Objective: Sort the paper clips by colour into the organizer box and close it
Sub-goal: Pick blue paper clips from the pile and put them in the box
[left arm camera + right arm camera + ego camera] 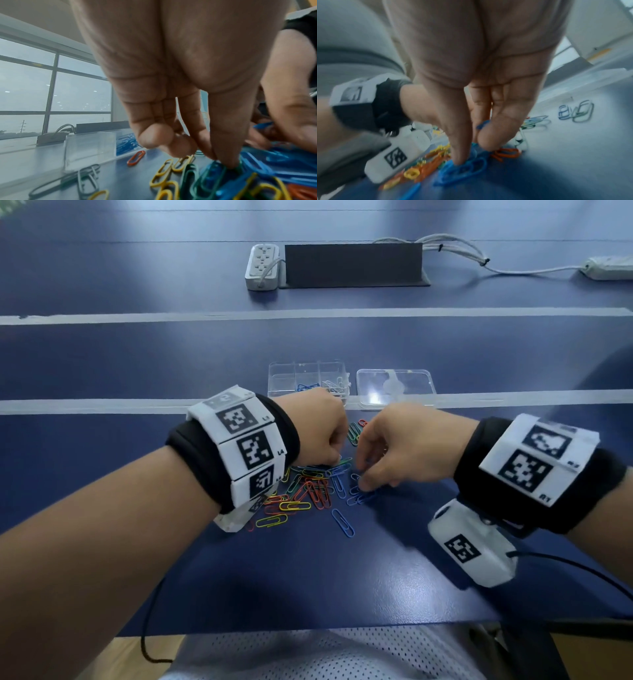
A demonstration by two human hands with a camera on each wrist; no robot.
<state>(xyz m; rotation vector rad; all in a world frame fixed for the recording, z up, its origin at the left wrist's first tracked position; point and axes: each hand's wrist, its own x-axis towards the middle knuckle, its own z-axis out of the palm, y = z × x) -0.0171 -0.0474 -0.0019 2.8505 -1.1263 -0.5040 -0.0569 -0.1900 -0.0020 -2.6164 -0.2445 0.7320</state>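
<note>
A loose pile of coloured paper clips (308, 491) lies on the blue table between my hands. My left hand (335, 462) reaches down into the pile; thumb and forefinger pinch at a blue paper clip (212, 170) tangled with a green one, and the other fingers (154, 136) are curled. My right hand (363, 482) pinches blue clips (462, 170) against the table, with another blue clip (482, 124) tucked between its fingers. The clear organizer box (284, 378) stands open behind the hands, holding blue clips (306, 387) and silver clips (334, 386). Its lid (395, 386) lies to the right.
A white power strip (262, 266), a dark cable box (352, 265) and a second power strip (609, 268) sit at the back. White tape lines (102, 405) cross the table. The table's front edge (308, 630) is close to my body.
</note>
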